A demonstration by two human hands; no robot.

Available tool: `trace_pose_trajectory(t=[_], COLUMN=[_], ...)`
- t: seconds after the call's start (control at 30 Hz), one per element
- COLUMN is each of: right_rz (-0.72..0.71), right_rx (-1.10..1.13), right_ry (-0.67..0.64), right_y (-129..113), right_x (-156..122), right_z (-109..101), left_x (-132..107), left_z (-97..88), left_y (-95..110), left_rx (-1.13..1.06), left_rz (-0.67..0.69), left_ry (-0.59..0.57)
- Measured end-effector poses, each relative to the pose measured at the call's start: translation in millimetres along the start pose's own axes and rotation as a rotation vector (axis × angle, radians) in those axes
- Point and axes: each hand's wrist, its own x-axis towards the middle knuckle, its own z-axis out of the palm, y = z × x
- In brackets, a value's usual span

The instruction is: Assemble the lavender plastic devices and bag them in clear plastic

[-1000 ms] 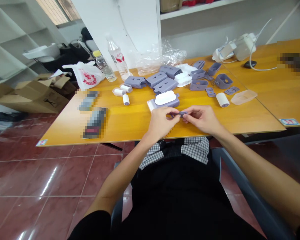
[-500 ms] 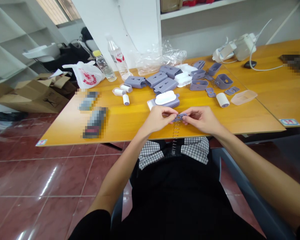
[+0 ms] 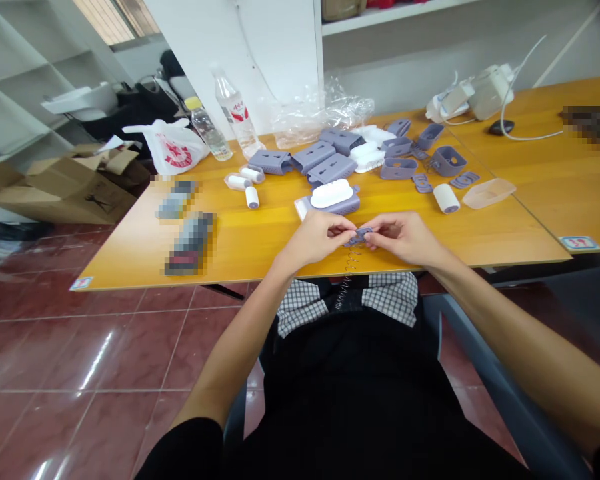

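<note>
Between my two hands, just above the front of the table, is a small purple plastic plate (image 3: 362,233) with holes in it. My left hand (image 3: 320,239) pinches its left end between thumb and fingertips. At the right end, the thumb and fingers of my right hand (image 3: 403,239) are closed on the same plate. A thin metal coil spring (image 3: 349,267) hangs from the plate, past the table edge and down over my lap. Beyond my hands lies a purple perforated case (image 3: 344,205) with a white oval piece (image 3: 331,193) on top.
Purple shells (image 3: 313,157), white parts (image 3: 367,157) and open purple housings (image 3: 399,168) spread across the table (image 3: 260,247). A white cylinder (image 3: 446,199) and a translucent tray (image 3: 489,193) sit at right. Bottles (image 3: 237,113) and a plastic bag (image 3: 173,147) stand back left.
The hanging spring's lower end has swung slightly left. Both hands keep their pinch on the purple plate, almost in the same place.
</note>
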Motion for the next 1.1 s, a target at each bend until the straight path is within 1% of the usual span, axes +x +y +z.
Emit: trace_pose_trajectory(t=[0.17,0.27,0.33,0.4,0.5,0.57,0.67,0.73,0.8,0.83,0.9,1.0,1.1], right_rz=[0.017,0.013,0.014,0.016,0.026,0.027,-0.011,-0.069,-0.148,-0.189,-0.247,-0.270,-0.286], right_rx=[0.041,0.044,0.038,0.035,0.029,0.000,-0.121,-0.242,-0.354,-0.397,-0.445,-0.473,-0.508], right_ry=[0.036,0.040,0.043,0.046,0.052,0.064,0.074,0.025,-0.039,-0.051,-0.024,0.018,-0.009], right_y=[3.1,3.6,3.5,3.5,4.6,5.3,3.7,0.0,-4.6,-6.7,-9.4,-9.6,-8.2], right_x=[1.5,1.4,1.4,1.8,2.5,2.1,-1.1,-4.2,-6.6,-7.2,-7.2,-4.9,-2.0], right_z=[-1.1,-1.6,-1.7,-1.9,-2.0,-1.5,0.6,2.2,3.6,4.1,4.5,4.4,4.1], left_x=[-0.1,0.2,0.5,1.2,3.1,4.6,5.5,4.5,2.7,1.8,0.5,0.5,1.4], left_z=[4.1,5.1,5.6,6.8,9.1,9.5,5.4,0.2,-4.5,-6.0,-6.4,-2.1,2.5], left_y=[-4.3,-5.4,-4.5,-2.6,0.4,1.0,-1.6,-5.2,-8.9,-10.4,-11.9,-11.0,-8.1], left_rx=[0.190,0.222,0.166,0.075,-0.069,-0.166,-0.294,-0.369,-0.430,-0.449,-0.455,-0.382,-0.223], left_rz=[0.150,0.183,0.153,0.091,-0.046,-0.154,-0.287,-0.344,-0.372,-0.377,-0.385,-0.390,-0.329], left_ry=[0.104,0.113,0.104,0.101,0.086,0.051,-0.013,-0.053,-0.095,-0.115,-0.127,-0.098,-0.060])
